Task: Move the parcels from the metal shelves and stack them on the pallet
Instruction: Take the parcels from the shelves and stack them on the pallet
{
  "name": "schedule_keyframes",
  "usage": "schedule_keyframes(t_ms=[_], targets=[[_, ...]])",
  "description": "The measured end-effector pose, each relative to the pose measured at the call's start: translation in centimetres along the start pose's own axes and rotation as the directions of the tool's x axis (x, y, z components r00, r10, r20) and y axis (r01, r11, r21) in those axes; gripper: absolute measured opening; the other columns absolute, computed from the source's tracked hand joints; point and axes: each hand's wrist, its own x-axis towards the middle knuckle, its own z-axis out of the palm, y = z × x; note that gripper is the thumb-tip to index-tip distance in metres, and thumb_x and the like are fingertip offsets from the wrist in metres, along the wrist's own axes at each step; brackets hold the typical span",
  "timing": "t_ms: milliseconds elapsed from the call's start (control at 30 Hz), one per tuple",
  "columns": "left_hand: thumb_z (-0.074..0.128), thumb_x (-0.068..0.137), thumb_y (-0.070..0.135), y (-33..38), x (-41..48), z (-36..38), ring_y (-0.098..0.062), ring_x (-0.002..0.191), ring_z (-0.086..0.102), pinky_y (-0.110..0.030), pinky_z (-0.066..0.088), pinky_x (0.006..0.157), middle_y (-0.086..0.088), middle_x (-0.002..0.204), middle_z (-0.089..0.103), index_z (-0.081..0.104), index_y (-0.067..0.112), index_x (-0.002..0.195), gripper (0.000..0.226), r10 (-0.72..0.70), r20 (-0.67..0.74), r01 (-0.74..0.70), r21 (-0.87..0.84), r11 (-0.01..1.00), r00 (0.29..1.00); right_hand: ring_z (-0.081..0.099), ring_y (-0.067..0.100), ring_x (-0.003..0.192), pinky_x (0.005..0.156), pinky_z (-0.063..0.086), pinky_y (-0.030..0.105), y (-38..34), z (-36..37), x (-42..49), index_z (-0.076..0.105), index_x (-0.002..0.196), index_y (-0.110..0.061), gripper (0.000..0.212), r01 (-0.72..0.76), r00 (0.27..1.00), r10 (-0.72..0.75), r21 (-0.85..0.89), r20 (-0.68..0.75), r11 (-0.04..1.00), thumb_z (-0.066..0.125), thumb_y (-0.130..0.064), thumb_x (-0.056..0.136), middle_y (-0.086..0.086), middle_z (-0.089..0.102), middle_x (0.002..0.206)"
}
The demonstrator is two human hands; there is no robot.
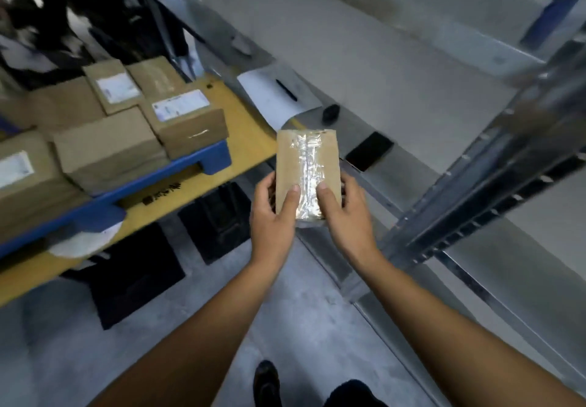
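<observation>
A small brown cardboard parcel (306, 160) with a strip of clear tape down its middle is held in the air between both hands. My left hand (274, 216) grips its lower left side, thumb on top. My right hand (344, 213) grips its lower right side, thumb on the tape. To the left lies the blue pallet (209, 159) on a yellow board, with several brown parcels (111, 149) stacked on it, some with white labels. The grey metal shelf (396, 67) runs along the right.
On the shelf lie a white sheet with a pen (272, 92), a small black object (330, 112) and a dark phone (369, 150). A steel upright (482, 181) crosses on the right. Black crates (218, 219) stand under the yellow board. My shoe (266, 381) is on the grey floor.
</observation>
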Motion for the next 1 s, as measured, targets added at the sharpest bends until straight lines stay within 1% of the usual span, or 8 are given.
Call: schedule_keyframes(t_ms=[200, 333, 467, 600, 667, 800, 933, 1000], targets=[[0.068, 0.097, 0.042, 3.5, 9.1, -8.9, -0.001, 0.112, 0.065, -0.034, 0.056, 0.098, 0.016, 0.124, 0.067, 0.057, 0.043, 0.128, 0.034, 0.022, -0.243, -0.031, -0.034, 0.999, 0.970, 0.060, 0.010, 0.121, 0.103, 0.053, 0.045, -7.0, 11.6, 7.0, 0.058, 0.136, -0.037, 0.050, 0.147, 0.964, -0.154, 0.049, 0.216, 0.988, 0.056, -0.060, 0.092, -0.009, 0.063, 0.128], [0.068, 0.098, 0.039, 5.1, 14.4, -13.5, 0.003, 0.109, 0.066, -0.028, 0.054, 0.096, 0.019, 0.119, 0.069, 0.056, 0.050, 0.117, 0.025, 0.033, -0.354, -0.052, -0.045, 0.998, 0.934, 0.060, 0.009, 0.123, 0.105, 0.052, 0.045, -10.4, 18.3, 11.5, 0.054, 0.142, -0.038, 0.054, 0.231, 0.914, -0.244, 0.077, 0.323, 0.970, 0.055, -0.060, 0.093, -0.008, 0.062, 0.132], [0.068, 0.099, 0.037, 5.7, 20.2, -17.5, 0.000, 0.112, 0.066, -0.024, 0.053, 0.095, 0.015, 0.122, 0.070, 0.057, 0.040, 0.126, 0.029, 0.064, -0.469, -0.076, -0.006, 0.997, 0.881, 0.059, 0.011, 0.124, 0.105, 0.052, 0.045, -13.4, 24.7, 16.0, 0.053, 0.142, -0.040, 0.051, 0.291, 0.843, -0.329, 0.153, 0.426, 0.944, 0.055, -0.056, 0.093, -0.007, 0.062, 0.132], [0.069, 0.098, 0.038, 6.6, 25.1, -20.6, 0.000, 0.113, 0.065, -0.019, 0.052, 0.090, 0.014, 0.124, 0.069, 0.058, 0.033, 0.132, 0.036, 0.050, -0.584, -0.051, 0.015, 0.999, 0.810, 0.056, 0.007, 0.128, 0.109, 0.049, 0.042, -16.1, 30.3, 20.3, 0.046, 0.151, -0.034, 0.070, 0.279, 0.783, -0.332, 0.181, 0.526, 0.943, 0.054, -0.064, 0.089, -0.008, 0.056, 0.142], [0.069, 0.098, 0.039, 7.0, 27.4, -22.1, -0.001, 0.112, 0.066, -0.019, 0.052, 0.089, 0.013, 0.125, 0.069, 0.058, 0.029, 0.137, 0.042, 0.037, -0.627, -0.024, 0.030, 0.999, 0.778, 0.057, 0.004, 0.126, 0.108, 0.050, 0.041, -17.2, 32.9, 22.2, 0.047, 0.150, -0.037, 0.068, 0.274, 0.746, -0.338, 0.198, 0.574, 0.941, 0.054, -0.064, 0.088, -0.009, 0.056, 0.141], [0.068, 0.098, 0.039, 7.3, 31.1, -25.4, -0.006, 0.110, 0.069, -0.031, 0.058, 0.094, 0.009, 0.123, 0.070, 0.055, 0.026, 0.140, 0.045, 0.025, -0.672, 0.000, 0.038, 0.999, 0.740, 0.058, 0.010, 0.127, 0.108, 0.050, 0.045, -18.8, 38.5, 25.5, 0.048, 0.149, -0.037, 0.067, 0.287, 0.682, -0.344, 0.197, 0.646, 0.937, 0.053, -0.065, 0.088, -0.007, 0.059, 0.141], [0.064, 0.102, 0.032, 7.2, 33.1, -28.8, 0.007, 0.099, 0.068, -0.016, 0.057, 0.080, 0.017, 0.113, 0.069, 0.056, 0.027, 0.134, 0.033, 0.042, -0.692, 0.041, 0.103, 0.994, 0.721, 0.057, 0.015, 0.127, 0.109, 0.048, 0.048, -19.7, 42.9, 26.1, 0.047, 0.147, -0.038, 0.058, 0.300, 0.647, -0.342, 0.186, 0.682, 0.936, 0.047, -0.060, 0.093, -0.005, 0.061, 0.136], [0.064, 0.101, 0.039, 6.8, 34.2, -30.7, 0.006, 0.099, 0.068, -0.021, 0.058, 0.081, 0.019, 0.113, 0.068, 0.057, 0.030, 0.134, 0.035, 0.063, -0.712, 0.055, 0.142, 0.988, 0.699, 0.055, 0.018, 0.128, 0.110, 0.047, 0.050, -19.8, 45.2, 26.4, 0.044, 0.149, -0.037, 0.059, 0.308, 0.640, -0.336, 0.170, 0.691, 0.936, 0.043, -0.060, 0.095, -0.003, 0.059, 0.136]])
